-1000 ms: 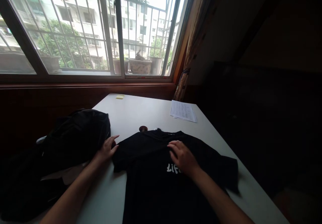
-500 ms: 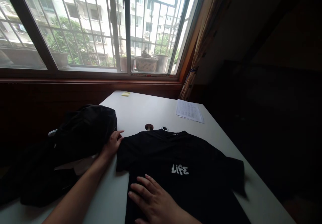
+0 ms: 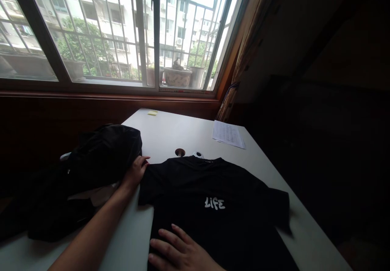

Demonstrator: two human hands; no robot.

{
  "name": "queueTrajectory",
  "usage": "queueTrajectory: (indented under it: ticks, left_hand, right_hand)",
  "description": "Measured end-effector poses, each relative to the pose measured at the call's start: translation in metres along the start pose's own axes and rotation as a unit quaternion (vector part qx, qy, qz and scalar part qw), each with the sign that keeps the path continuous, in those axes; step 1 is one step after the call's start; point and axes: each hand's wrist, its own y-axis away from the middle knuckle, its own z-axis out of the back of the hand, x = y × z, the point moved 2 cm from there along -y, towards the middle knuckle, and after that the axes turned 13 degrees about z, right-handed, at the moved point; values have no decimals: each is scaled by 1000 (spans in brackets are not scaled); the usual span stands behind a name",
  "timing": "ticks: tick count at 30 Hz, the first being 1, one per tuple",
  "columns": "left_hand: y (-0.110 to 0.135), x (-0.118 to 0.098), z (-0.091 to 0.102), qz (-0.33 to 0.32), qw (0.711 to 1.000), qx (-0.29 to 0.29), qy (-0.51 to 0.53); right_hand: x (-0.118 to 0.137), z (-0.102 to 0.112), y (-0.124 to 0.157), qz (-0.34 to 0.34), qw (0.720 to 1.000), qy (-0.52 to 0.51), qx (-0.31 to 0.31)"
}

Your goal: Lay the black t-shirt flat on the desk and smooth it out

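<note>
Head view: right hand (image 3: 179, 251) spread flat on T-shirt (image 3: 213, 181); left hand (image 3: 136, 172) touches its shoulder, grip unclear.

Light source: daylight came through the barred glass window (image 3: 122, 31).
Right side: nearly black.
Edges: wide-angle bending showed.

**Where everything sits on the table**

A T-shirt (image 3: 237, 189) lies flat on the near half of the table (image 3: 170, 133). The pile of clothes (image 3: 100, 157) is to its left. The left hand (image 3: 135, 171) sits between them at the shirt's shoulder, and the right hand (image 3: 178, 250) rests on the shirt's near part. Just behind the collar are a cable hole (image 3: 180, 152) and a small round object (image 3: 198, 155). Farther back, a sheet of paper (image 3: 228, 133) lies to the right and a sticky-note pad (image 3: 152, 112) sits at the far edge, below the window (image 3: 122, 31).
</note>
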Motion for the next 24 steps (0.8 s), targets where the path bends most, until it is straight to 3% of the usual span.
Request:
queueTrajectory:
  ticks: [6,10,13,15,18,21,24]
  left_hand:
    - [1,-4,3,1,1000,-14,-6]
    - [3,-7,4,1,1000,-23,-16]
    - [9,-10,7,-1,999,-30,-26]
    - [13,-12,12,-4,999,-33,-32]
    - [19,-16,21,-17,998,-38,-50]
    - [22,-21,27,-30,995,-50,-86]
    - [24,-23,29,-33,993,-48,-105]
  right_hand:
    - [19,3,-8,-8,999,36,8]
    - [14,2,-9,-2,999,-54,7]
    - [-6,11,-10,-39,982,-187,-1]
    - [-27,19,-10,-125,962,-243,-15]
    - [-62,23,-12,-254,936,-242,-27]
    - [-95,8,-19,-307,929,-203,-34]
    - [-123,-18,-32,-316,931,-181,-35]
